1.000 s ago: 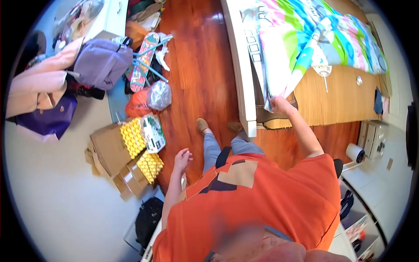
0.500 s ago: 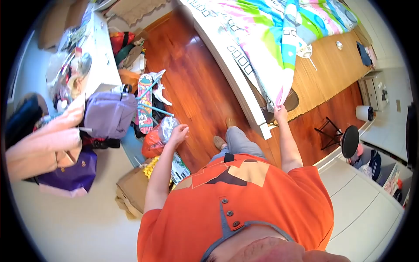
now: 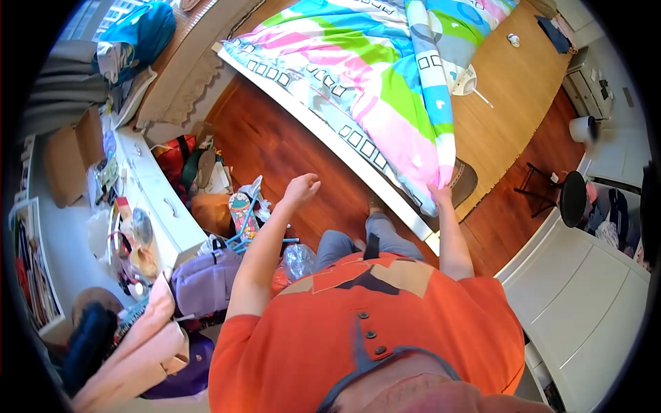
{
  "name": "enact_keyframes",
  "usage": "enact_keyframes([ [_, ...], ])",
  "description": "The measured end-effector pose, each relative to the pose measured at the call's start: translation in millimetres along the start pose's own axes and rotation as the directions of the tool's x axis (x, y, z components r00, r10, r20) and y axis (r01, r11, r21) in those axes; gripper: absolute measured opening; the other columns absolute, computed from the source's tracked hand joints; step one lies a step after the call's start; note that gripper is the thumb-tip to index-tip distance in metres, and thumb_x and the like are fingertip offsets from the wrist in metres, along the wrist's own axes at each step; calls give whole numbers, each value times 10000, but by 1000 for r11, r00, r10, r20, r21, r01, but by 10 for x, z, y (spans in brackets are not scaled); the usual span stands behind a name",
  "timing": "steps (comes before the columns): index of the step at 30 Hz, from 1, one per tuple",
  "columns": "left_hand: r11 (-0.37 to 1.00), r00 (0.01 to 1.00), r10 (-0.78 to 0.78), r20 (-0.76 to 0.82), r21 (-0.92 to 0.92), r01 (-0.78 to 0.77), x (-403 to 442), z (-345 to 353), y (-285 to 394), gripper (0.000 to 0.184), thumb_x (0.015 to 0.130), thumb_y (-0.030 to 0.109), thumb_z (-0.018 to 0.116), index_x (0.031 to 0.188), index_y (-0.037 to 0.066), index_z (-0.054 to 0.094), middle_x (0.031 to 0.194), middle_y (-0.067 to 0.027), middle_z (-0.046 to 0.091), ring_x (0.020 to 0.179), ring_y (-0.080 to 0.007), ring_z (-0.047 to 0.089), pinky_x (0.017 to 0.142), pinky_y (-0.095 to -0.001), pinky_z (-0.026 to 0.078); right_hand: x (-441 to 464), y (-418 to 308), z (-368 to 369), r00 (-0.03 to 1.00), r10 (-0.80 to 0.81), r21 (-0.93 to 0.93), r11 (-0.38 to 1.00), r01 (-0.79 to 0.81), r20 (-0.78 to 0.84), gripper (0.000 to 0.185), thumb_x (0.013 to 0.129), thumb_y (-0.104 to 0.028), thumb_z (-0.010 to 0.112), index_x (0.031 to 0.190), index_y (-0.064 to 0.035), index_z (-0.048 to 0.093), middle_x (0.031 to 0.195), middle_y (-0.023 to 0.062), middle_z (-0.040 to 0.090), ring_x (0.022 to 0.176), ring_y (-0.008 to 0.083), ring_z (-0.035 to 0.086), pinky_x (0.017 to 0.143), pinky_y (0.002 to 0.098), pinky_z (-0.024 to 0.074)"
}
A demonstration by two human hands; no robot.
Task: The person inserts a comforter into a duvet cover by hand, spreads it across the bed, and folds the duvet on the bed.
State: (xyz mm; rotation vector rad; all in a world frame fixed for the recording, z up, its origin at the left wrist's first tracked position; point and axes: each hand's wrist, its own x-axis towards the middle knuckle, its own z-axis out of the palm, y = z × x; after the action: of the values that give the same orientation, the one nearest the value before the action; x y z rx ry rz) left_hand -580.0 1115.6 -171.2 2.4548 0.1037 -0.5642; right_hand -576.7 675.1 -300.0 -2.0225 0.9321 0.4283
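A colourful quilt (image 3: 385,89) in green, pink, blue and white lies over the bed, covering much of its left part. My right hand (image 3: 441,195) grips the quilt's near corner above the bed's corner. Bare-handed and raised over the wooden floor, my left hand (image 3: 301,188) has its fingers curled; nothing shows in them. A woven mat (image 3: 513,103) covers the bed's right part, with a white fan (image 3: 465,82) lying on it at the quilt's edge.
The white bed rail (image 3: 330,141) runs diagonally beside the wooden floor (image 3: 275,144). Left are a white drawer desk (image 3: 160,196), a purple backpack (image 3: 205,281), a skateboard (image 3: 242,215) and bags. A black round stool (image 3: 572,199) stands right, near a white bin (image 3: 582,129).
The view has turned toward the bed and desk. The quilt is spread further along the bed's rail, its corner still in my right hand. My left hand has moved forward, over the floor.
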Motion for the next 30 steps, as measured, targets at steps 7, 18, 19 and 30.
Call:
enact_keyframes([
  [7,905,992,92,86,409,-119,1645,-101,-65,269,826,260,473,821,28,608,853,-173,603,828,-346,581,743,-434,472,-250,-272,-431,951,62,603,760,-241,302,466,787,-218,662,1135,52,510,1029,113,593,894,199,580,776,313,465],
  [18,248,680,711,178,842,-479,3847,36,-569,304,750,128,514,1042,51,540,1078,-106,507,955,-212,491,763,-388,420,-535,-187,-36,931,309,474,801,-365,194,476,837,-219,601,1211,37,458,1122,92,550,1009,179,523,878,299,407],
  [19,225,657,719,226,819,-527,3952,49,-616,286,744,126,513,1022,63,544,1028,-83,522,932,-207,496,755,-370,418,-540,-198,35,941,323,492,806,-329,101,459,840,-211,596,1203,38,467,1113,88,555,993,173,528,866,296,411],
  [30,584,535,761,368,-28,-811,3767,-1285,-441,98,784,82,467,860,37,509,858,-146,551,849,-329,535,731,-420,425,-836,-1074,-562,922,219,562,827,-1,-320,361,860,-249,570,1121,-2,532,925,51,597,776,135,570,643,266,473],
])
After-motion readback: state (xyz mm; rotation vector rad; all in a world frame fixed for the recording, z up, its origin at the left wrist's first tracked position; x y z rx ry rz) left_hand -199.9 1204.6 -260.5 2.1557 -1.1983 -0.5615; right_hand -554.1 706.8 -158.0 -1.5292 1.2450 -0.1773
